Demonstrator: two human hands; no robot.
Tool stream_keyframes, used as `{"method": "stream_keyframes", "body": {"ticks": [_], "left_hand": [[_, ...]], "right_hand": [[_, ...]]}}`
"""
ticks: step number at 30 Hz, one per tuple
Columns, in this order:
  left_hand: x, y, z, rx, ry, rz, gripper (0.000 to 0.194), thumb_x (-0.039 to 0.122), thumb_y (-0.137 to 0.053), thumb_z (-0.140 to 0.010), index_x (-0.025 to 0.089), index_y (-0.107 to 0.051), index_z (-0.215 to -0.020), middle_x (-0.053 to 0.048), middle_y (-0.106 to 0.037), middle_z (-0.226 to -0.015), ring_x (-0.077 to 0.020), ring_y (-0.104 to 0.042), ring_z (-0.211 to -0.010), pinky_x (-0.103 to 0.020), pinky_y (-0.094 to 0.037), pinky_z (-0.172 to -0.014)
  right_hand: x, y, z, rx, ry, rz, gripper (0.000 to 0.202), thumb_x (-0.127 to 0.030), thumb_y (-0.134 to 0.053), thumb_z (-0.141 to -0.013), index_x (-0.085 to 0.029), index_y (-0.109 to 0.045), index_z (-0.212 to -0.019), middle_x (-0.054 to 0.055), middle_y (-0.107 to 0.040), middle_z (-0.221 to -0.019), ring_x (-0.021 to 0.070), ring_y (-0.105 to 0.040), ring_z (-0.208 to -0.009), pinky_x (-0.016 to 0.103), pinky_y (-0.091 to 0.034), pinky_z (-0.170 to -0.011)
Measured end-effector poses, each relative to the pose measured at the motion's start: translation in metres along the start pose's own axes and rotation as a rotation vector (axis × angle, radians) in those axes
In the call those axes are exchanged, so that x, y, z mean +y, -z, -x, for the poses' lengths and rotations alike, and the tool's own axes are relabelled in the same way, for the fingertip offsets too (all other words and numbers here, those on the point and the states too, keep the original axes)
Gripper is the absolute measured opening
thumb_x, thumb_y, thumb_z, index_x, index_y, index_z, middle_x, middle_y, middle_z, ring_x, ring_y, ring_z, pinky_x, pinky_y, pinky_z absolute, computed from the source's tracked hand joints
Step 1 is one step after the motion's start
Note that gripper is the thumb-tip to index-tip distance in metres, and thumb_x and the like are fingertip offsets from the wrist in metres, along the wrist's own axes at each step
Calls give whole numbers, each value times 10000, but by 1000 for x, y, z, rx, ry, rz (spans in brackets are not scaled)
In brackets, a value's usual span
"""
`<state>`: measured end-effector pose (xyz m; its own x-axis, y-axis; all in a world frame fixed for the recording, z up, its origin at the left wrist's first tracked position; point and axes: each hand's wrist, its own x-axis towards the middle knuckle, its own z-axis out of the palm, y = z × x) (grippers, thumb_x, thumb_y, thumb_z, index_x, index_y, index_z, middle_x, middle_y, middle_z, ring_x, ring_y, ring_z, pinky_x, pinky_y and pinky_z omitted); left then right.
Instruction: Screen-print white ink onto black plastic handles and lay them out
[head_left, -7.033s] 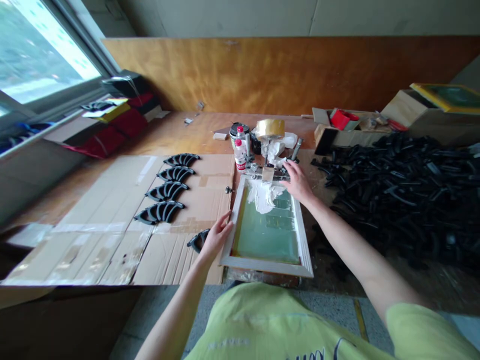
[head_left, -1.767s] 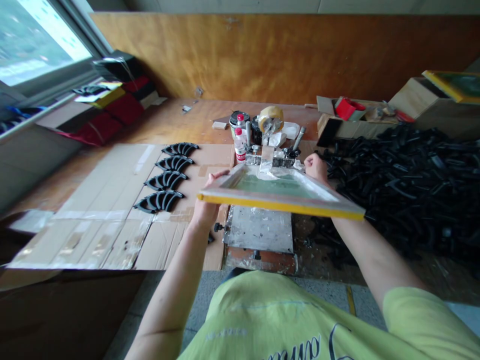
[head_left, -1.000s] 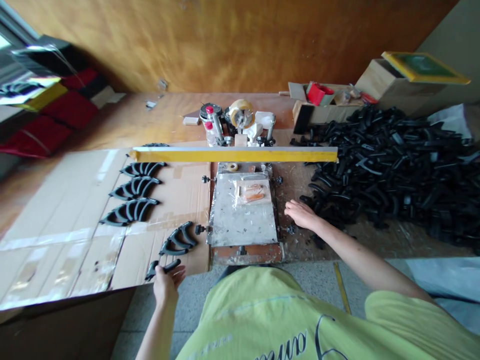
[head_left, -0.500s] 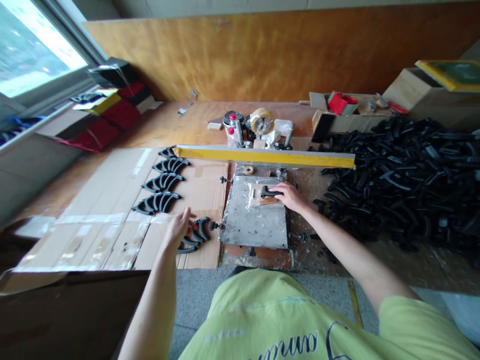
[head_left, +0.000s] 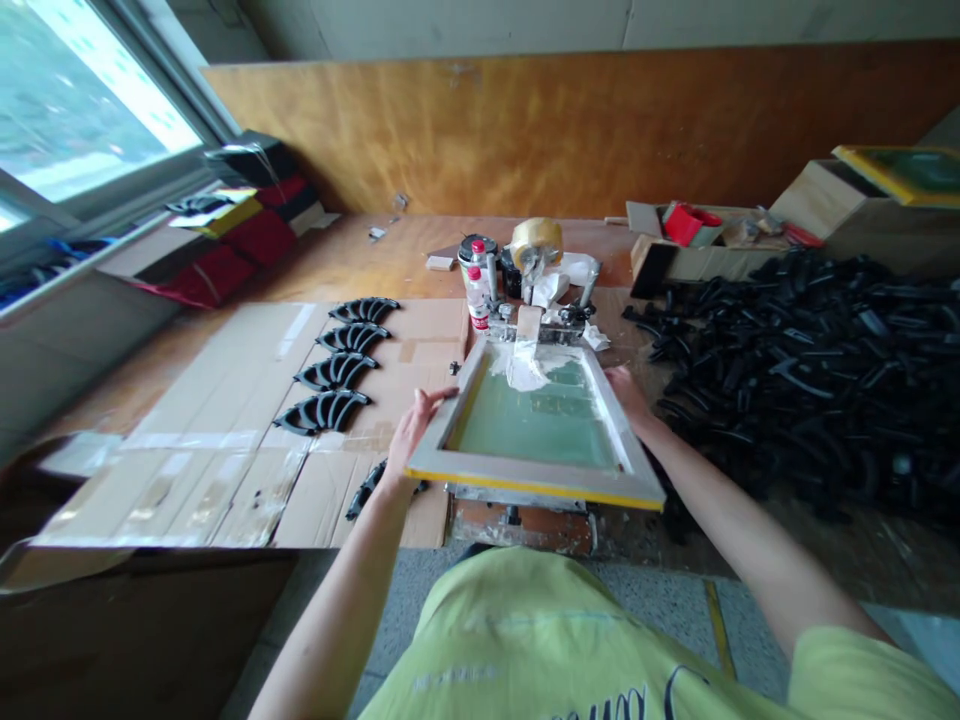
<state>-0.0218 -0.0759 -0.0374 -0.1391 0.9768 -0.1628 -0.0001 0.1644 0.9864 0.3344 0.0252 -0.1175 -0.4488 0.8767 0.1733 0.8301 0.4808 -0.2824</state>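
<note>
- The screen frame (head_left: pixel 534 481) stands over the base plate (head_left: pixel 517 496), tilted, its near edge with the yellow strip raised and its far end at the metal hinge (head_left: pixel 507 326).
- White paste (head_left: pixel 526 374) lies thick at the far end of the green mesh, with thinner smears along the right side.
- The left hand (head_left: pixel 407 437) is closed on the frame's left rail, a finger along the top (the others are partly hidden).
- The right hand (head_left: pixel 630 398) is at the right rail, its fingertips behind it; whether they grip, I cannot tell.
- Just beside the left wrist, a group of curved black parts (head_left: pixel 364 492) rests on flattened cardboard (head_left: pixel 225 385); four fanned groups (head_left: pixel 322 412) form a column farther off.
- Behind the hinge are a tape roll (head_left: pixel 537 243) and red-capped bottles (head_left: pixel 478 302).
- On the right lies a large heap of black parts (head_left: pixel 780 395), an open box (head_left: pixel 701 264) behind it.
</note>
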Motion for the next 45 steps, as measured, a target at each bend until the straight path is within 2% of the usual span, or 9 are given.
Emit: {"method": "stream_keyframes", "body": {"ticks": [5,8,12,17,24,30,35,39,45], "left_hand": [[-82,8,14,-46,221,-3,824,591,-671,-711,188,-476,-1403,-16,-673,-786,-133,-582,-617,-217,-444,-547],[-113,6,9,-31,214,-26,826,552,-661,-733,169,-434,-1429,-20,-660,-793,-126,-582,-639,-214,-460,-579],[-125,6,4,-47,206,-60,738,539,-627,-772,182,-473,-1400,-20,-656,-806,-123,-576,-646,-207,-454,-579],[-124,7,7,-44,234,-35,701,542,-623,-776,175,-513,-1363,-41,-679,-873,-142,-598,-688,-212,-455,-591],[-126,6,6,-25,222,-61,681,565,-630,-756,178,-566,-1313,-48,-694,-875,-151,-608,-699,-221,-459,-598],[-125,7,6,-30,230,-74,700,582,-613,-759,166,-541,-1318,-21,-660,-784,-118,-560,-604,-208,-432,-536],[-119,6,7,-35,240,-62,693,568,-628,-755,182,-536,-1323,-17,-665,-799,-114,-577,-610,-205,-438,-540],[-91,6,13,-36,260,-42,750,568,-654,-732,174,-509,-1352,-8,-663,-764,-113,-573,-582,-206,-436,-527],[-14,7,11,-43,200,47,656,587,-646,-746,159,-612,-1241,-13,-659,-752,-107,-550,-560,-200,-414,-491]], "right_hand": [[-24,23,-65,292,-94,-8,479,-230,-578,-847,-157,-520,-1317,163,-485,-1319,302,-476,-1185,468,-395,-1014],[-67,18,-107,235,-2,71,576,-224,-697,-772,-136,-511,-1311,184,-412,-1380,335,-414,-1225,487,-367,-1019],[-95,0,-121,29,48,155,176,-185,-622,-826,-147,-651,-995,147,-611,-1081,284,-508,-1064,395,-404,-903],[-91,-12,-82,-112,110,104,156,-156,-498,-882,-156,-653,-864,93,-659,-853,218,-565,-851,301,-391,-743],[-78,9,-54,-238,427,1,127,-89,-542,-802,-167,-641,-796,62,-637,-801,198,-542,-809,282,-361,-698],[-84,-1,-58,-55,263,51,157,-70,-509,-827,-149,-644,-840,86,-615,-875,212,-518,-891,289,-375,-745],[-81,-6,-33,-101,348,17,162,-122,-513,-864,-157,-664,-913,79,-629,-912,200,-545,-899,281,-407,-766],[-77,12,-71,-72,180,-49,298,-281,-649,-839,-236,-637,-1133,28,-664,-1001,177,-598,-871,261,-432,-749],[-43,46,-126,137,-180,33,588,-392,-637,-838,-269,-470,-1388,63,-687,-1024,227,-631,-878,318,-458,-779]]}}
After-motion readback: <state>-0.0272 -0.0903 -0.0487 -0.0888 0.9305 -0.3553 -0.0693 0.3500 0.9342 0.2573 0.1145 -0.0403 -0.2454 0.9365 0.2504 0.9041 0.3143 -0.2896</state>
